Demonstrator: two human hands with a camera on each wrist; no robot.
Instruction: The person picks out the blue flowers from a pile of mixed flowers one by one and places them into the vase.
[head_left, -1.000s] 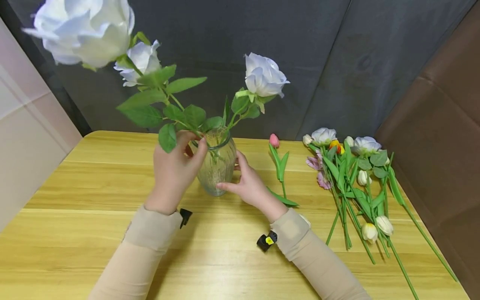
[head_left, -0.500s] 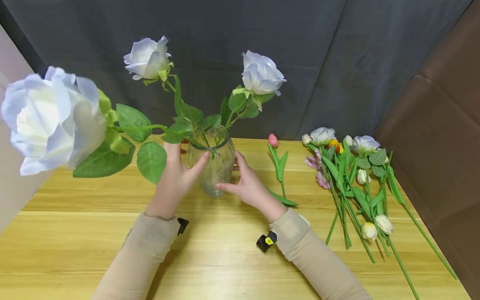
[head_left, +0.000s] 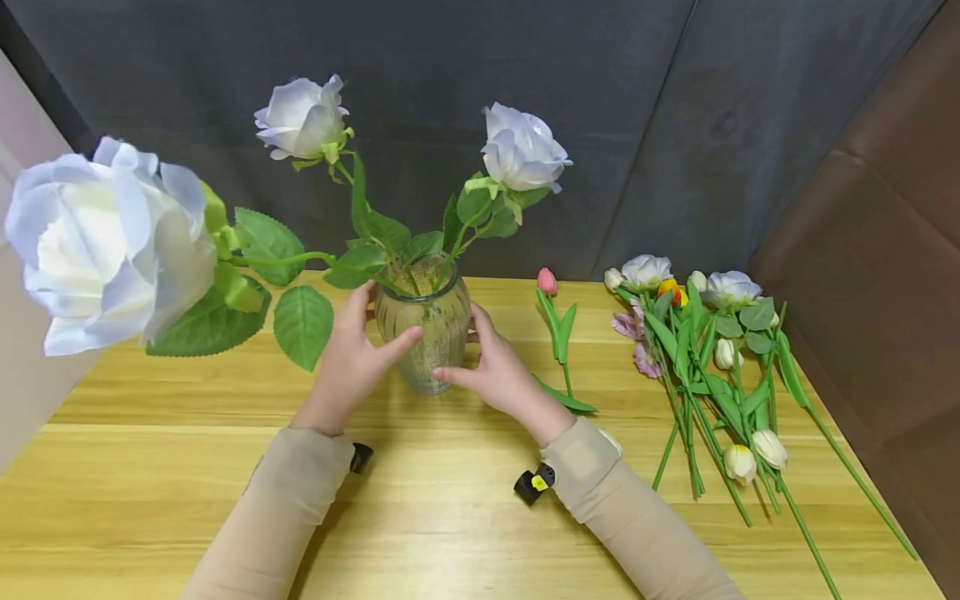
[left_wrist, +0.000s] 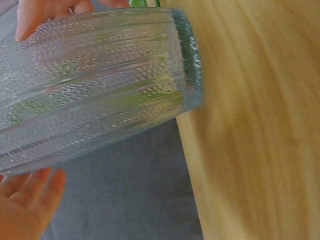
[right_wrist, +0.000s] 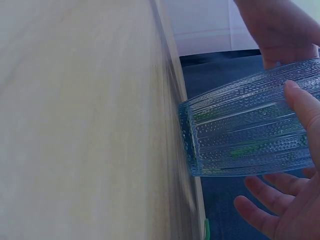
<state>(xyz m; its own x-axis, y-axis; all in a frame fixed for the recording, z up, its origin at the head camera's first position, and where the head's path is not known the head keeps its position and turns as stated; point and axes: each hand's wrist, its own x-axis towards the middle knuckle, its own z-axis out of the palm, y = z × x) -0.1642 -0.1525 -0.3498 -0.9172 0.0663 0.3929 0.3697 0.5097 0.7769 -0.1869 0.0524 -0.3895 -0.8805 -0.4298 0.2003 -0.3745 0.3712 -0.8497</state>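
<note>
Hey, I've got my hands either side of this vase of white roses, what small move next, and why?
I'd probably use your left hand to bring the leftmost rose more upright while your right hand steadies the vase. That rose leans far out to the vase's left, whereas the vase's middle rose and right rose sit higher in the head view.

1. The vase (head_left: 444, 332) is showing glossy, pebbled glass.
2. White roses (head_left: 120, 250) are looking matt, cloth-like.
3. The worktop (head_left: 450, 517) is showing smooth, shining wood.
4. Past its far edge, the backdrop (head_left: 420, 50) is looking matt.
</note>
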